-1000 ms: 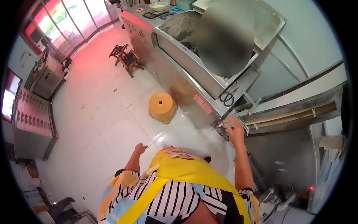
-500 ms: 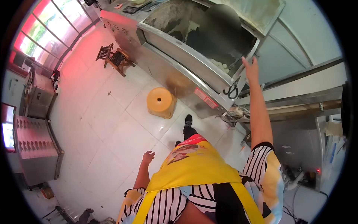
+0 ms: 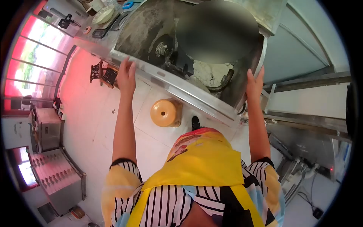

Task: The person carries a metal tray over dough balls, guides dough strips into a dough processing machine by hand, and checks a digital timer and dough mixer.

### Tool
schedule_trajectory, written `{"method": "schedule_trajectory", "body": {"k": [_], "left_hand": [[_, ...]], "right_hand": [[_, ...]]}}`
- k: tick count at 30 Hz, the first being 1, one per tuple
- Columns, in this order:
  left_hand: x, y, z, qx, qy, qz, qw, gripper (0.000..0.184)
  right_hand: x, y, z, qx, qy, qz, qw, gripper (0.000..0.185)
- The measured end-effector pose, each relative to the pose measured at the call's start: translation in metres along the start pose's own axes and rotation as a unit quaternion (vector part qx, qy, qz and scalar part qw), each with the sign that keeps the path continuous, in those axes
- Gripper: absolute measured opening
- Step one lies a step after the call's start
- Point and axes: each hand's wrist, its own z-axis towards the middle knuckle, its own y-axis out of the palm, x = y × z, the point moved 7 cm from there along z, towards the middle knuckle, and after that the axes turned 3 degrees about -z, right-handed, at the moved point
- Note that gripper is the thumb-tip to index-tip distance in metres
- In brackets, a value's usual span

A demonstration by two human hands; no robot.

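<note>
A large metal machine tub (image 3: 170,85) spans the upper middle, with a curved metal mixing arm (image 3: 225,82) and pale crumbly dough (image 3: 210,73) inside. A dark blurred patch hides part of its interior. My left hand (image 3: 126,75) is at the tub's front left edge, fingers raised and apart. On the right, my right hand (image 3: 255,85) lies against the tub's right rim with thumb and fingers spread. Neither hand has a loose object in it.
Below the tub, an orange stool (image 3: 165,112) stands on the tiled floor, with a dark woven folding stool (image 3: 109,75) farther left. A pale bowl (image 3: 103,15) and a phone-like device (image 3: 100,33) lie on the counter at upper left. Metal cabinets (image 3: 49,128) line the left side.
My left hand has risen from beside my body to the tub's front edge. My right hand has stayed near the right rim. The tub now appears closer and larger.
</note>
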Motion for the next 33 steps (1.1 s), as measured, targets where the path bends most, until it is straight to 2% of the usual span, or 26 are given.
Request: {"method": "schedule_trajectory", "body": {"k": [3, 4, 6, 10, 13, 19, 33], "left_hand": [[-0.01, 0.063, 0.05, -0.071, 0.023, 0.135, 0.988, 0.037], [0.004, 0.074, 0.047, -0.085, 0.055, 0.282, 0.954, 0.04], [-0.005, 0.078, 0.05, -0.116, -0.015, 0.311, 0.943, 0.041], [-0.001, 0.079, 0.049, -0.106, -0.001, 0.289, 0.951, 0.037], [-0.002, 0.078, 0.051, -0.08, 0.013, 0.253, 0.964, 0.031], [-0.003, 0.08, 0.051, -0.096, -0.015, 0.248, 0.964, 0.024], [-0.011, 0.079, 0.052, -0.087, -0.005, 0.234, 0.968, 0.021]], "right_hand": [[0.002, 0.0, -0.002, -0.008, 0.033, 0.015, 0.999, 0.065], [0.001, 0.001, -0.001, -0.01, 0.037, 0.019, 0.999, 0.064], [0.004, 0.001, 0.001, -0.003, 0.055, 0.036, 0.998, 0.062], [-0.003, 0.003, -0.004, -0.009, 0.098, 0.095, 0.991, 0.059], [-0.002, 0.003, -0.002, 0.005, 0.094, 0.065, 0.993, 0.058], [-0.012, 0.003, -0.002, -0.003, 0.096, 0.047, 0.994, 0.057], [-0.012, 0.003, -0.001, 0.004, 0.09, 0.023, 0.996, 0.058]]}}
